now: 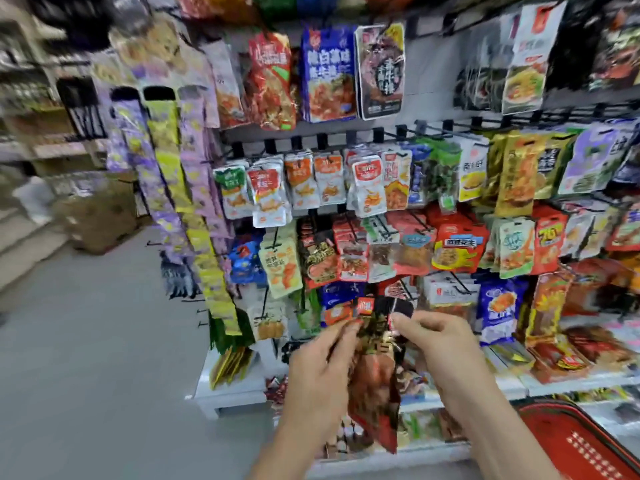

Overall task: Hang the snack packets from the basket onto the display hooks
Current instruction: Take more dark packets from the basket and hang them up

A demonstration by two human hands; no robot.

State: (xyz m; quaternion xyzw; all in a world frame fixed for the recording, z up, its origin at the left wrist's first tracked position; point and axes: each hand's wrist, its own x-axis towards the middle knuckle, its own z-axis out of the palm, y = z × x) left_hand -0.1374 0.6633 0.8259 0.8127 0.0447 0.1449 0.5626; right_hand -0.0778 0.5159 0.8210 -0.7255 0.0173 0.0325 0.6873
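Grey floor [86, 341] fills the left side, and long strips of purple packets [138, 147] and yellow packets [169, 161] hang down the left edge of the display rack. Across the rack, rows of black display hooks [322, 141] carry crowded snack packs in orange, red, blue and green, above a white base shelf [228, 393] at its lower left corner.

Low in front of the rack's middle, the left hand [322, 372] reaches up with its fingers curled, fingertips pinching the upper left edge of a dark red-brown snack packet [375, 386]. The packet hangs upright between both hands, its top edge up against the lower rows of hung packs; blur hides whether it is one packet or several, and whether its hole is on a hook. Just beside it, the right hand [443, 344] pinches the packet's upper right corner between thumb and bent fingers.

At the lower right corner, below the rack's bottom edge, sits the red basket [585, 441], its rim and slotted wall showing.
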